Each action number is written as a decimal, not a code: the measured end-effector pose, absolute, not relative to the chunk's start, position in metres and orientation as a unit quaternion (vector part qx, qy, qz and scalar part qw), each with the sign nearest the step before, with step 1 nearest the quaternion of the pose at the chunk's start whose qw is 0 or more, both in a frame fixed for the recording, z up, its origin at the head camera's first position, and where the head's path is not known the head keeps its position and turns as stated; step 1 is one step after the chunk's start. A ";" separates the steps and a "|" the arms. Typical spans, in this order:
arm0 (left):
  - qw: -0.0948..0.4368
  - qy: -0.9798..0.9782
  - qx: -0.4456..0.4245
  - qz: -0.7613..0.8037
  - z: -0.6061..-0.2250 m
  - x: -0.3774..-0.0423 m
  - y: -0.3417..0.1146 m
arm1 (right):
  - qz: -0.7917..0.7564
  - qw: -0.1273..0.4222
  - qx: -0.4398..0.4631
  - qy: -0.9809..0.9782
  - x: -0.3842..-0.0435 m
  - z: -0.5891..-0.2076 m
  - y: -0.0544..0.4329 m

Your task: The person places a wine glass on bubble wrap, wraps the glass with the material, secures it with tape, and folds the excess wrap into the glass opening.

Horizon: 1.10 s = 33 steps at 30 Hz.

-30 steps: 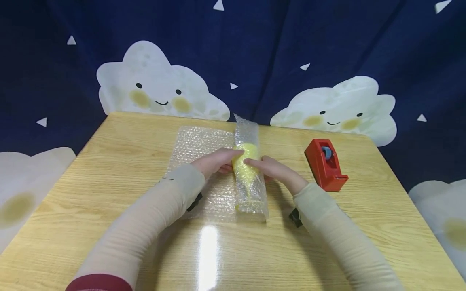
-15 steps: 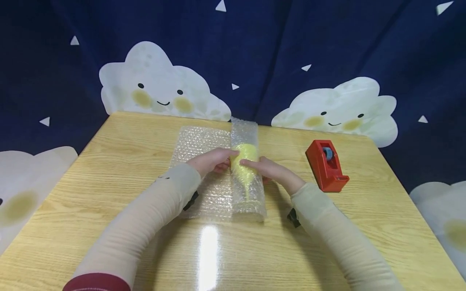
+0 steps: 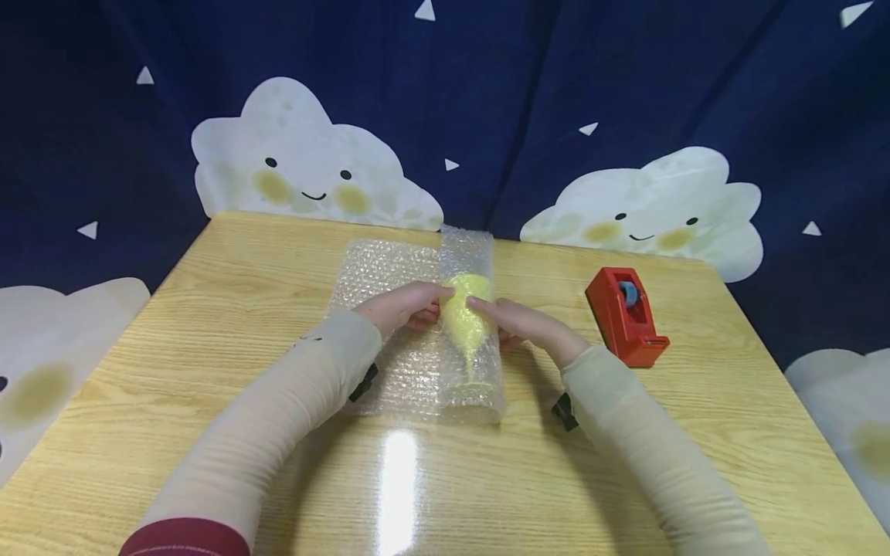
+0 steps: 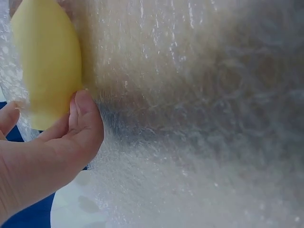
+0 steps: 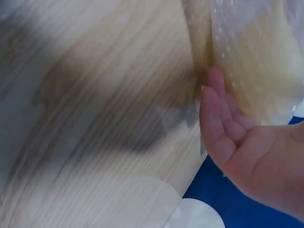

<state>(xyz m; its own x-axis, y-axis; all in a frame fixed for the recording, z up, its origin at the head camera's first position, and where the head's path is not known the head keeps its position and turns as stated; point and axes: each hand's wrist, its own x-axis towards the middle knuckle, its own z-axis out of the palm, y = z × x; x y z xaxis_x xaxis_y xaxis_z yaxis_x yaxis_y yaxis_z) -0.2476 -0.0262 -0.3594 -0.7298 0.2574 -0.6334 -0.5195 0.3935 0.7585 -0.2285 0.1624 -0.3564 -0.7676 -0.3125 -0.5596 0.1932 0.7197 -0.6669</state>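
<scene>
A yellow goblet (image 3: 467,316) lies on its side, its bowl away from me and its foot towards me. Bubble wrap (image 3: 389,270) covers it on top, and the rest of the sheet spreads flat to its left. My left hand (image 3: 406,303) holds the goblet's left side, thumb on top; in the left wrist view the fingertips (image 4: 85,102) meet the bare yellow bowl (image 4: 50,61). From the right, my right hand (image 3: 524,323) grips the wrapped bowl with its thumb on top. Its fingers (image 5: 218,114) curl beside the wrap near the tabletop.
A red tape dispenser (image 3: 626,316) with a blue roll stands to the right on the wooden table (image 3: 695,386). Behind the table's far edge hangs a dark blue curtain (image 3: 487,100) with white clouds.
The wrapped goblet has rolled slightly left, and the bubble wrap now lies over its foot. Both hands have shifted a little left with it; the right thumb has then slid back rightward.
</scene>
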 end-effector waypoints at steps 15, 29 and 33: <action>0.329 0.763 -0.075 0.551 -0.375 -0.255 -0.031 | -0.364 0.346 -0.006 0.864 -0.230 -0.356 0.157; 0.280 0.803 -0.085 0.519 -0.464 -0.302 -0.030 | -0.377 0.350 -0.063 0.855 -0.227 -0.349 0.164; 0.224 0.852 -0.075 0.467 -0.391 -0.251 -0.027 | -0.378 0.347 -0.063 0.856 -0.225 -0.350 0.164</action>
<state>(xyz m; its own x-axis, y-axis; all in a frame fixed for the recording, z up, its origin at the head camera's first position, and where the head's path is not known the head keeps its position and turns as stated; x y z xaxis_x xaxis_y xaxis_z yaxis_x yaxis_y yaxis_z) -0.2514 -0.0274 -0.3908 -0.8881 0.0816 -0.4524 -0.3377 0.5521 0.7624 -0.2253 0.1637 -0.3500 -0.7517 -0.3704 -0.5457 0.1531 0.7068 -0.6907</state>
